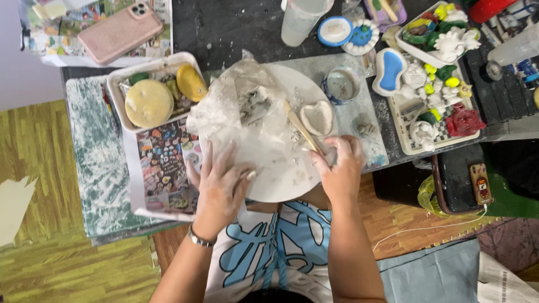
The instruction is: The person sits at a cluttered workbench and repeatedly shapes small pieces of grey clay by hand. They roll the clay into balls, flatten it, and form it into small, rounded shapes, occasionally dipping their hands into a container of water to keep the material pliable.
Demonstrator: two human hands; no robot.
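Note:
A round white board (283, 179) lies on the table in front of me, half covered by crumpled clear plastic (241, 120) with grey clay scraps on it. A small heart-shaped clay dish (318, 117) rests on the board's right side. My left hand (220, 185) presses flat on the plastic at the board's near-left edge, fingers spread. My right hand (339, 165) is closed around the lower end of a wooden modelling tool (299, 127), whose tip points up-left toward the plastic.
A white tray (120, 106) holding yellow sponges sits at left, a pink phone (119, 31) behind it. A small water bowl (342, 85), a plastic cup (301, 19) and trays of painted clay figures (435, 106) crowd the right. A black case (460, 179) stands beside my right arm.

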